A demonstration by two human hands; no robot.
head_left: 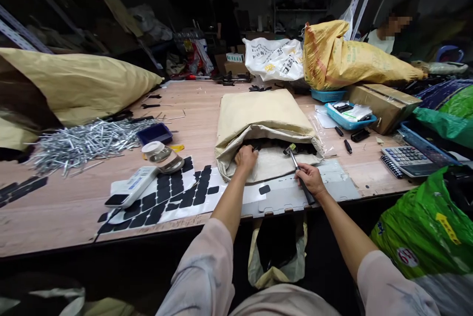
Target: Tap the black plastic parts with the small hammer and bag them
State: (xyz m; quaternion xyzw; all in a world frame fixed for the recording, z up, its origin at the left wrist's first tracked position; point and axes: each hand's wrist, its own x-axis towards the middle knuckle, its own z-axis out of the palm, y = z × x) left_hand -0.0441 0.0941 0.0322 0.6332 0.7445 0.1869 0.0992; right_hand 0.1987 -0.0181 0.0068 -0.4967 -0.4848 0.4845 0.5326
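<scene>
A beige sack lies on the table in front of me, its mouth towards me and dark pieces showing inside. My left hand is at the left of the mouth, fingers curled closed. What they grip, if anything, is hidden. My right hand is wrapped round the black handle of a small hammer. The hammer's metal shaft slants up and left, and its head, with a yellow-green patch, is at the sack's opening. Under the sack's front edge lies a grey board.
Left are a pile of metal rods, a blue tray, a lidded jar, a white box and black stickers. Right are a blue basket, a calculator and a green bag. A person is behind.
</scene>
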